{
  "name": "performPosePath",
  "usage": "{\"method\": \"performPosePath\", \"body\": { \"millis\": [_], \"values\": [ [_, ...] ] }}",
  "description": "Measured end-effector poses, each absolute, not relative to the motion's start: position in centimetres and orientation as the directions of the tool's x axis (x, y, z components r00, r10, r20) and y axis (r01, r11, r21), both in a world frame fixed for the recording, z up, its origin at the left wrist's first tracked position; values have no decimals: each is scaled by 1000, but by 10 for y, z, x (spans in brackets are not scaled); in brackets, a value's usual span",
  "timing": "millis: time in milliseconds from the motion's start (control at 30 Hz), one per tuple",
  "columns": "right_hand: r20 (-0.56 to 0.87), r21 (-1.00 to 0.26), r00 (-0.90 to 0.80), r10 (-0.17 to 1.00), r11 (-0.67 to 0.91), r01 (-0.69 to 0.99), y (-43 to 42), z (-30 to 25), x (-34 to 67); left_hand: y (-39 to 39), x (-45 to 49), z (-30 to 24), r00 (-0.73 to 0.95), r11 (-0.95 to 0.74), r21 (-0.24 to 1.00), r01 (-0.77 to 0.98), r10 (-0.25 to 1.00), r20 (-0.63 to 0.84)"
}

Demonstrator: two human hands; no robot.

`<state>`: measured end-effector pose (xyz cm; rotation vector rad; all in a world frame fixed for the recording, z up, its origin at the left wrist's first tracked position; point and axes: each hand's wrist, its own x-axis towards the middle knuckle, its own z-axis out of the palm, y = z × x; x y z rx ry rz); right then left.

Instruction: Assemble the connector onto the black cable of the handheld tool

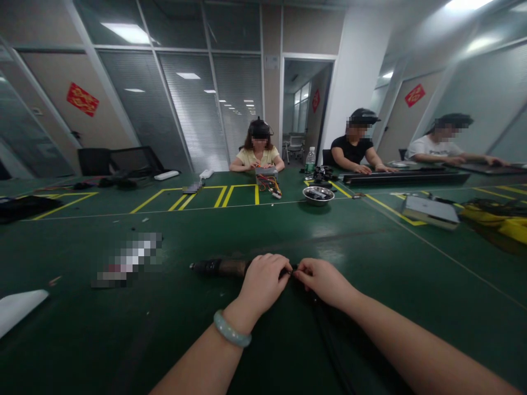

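Note:
My left hand (263, 280) is closed around the end of a dark, rod-shaped tool (220, 267) that lies on the green table (164, 329) and sticks out to the left. My right hand (323, 280) pinches a black cable (329, 334) right where it meets the tool, fingertips nearly touching my left hand. The cable runs down toward me between my forearms. A pale green bangle (231, 329) sits on my left wrist.
A metal bowl (318, 195) of dark parts stands mid-table, a grey flat box (430, 211) and yellow items (506, 222) at right. Three people sit along the far side with their own work. A white object (18, 308) lies at the left edge.

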<state>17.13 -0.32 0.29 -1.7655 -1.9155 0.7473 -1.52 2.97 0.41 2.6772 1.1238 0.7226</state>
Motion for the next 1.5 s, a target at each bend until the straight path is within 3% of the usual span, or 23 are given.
{"method": "performPosePath", "body": {
  "millis": [1500],
  "values": [
    [3, -568, -115, 993, 97, 818, -3, 5, 170, 27, -15, 8, 573, -668, 335, 664, 743, 346]
  ]
}}
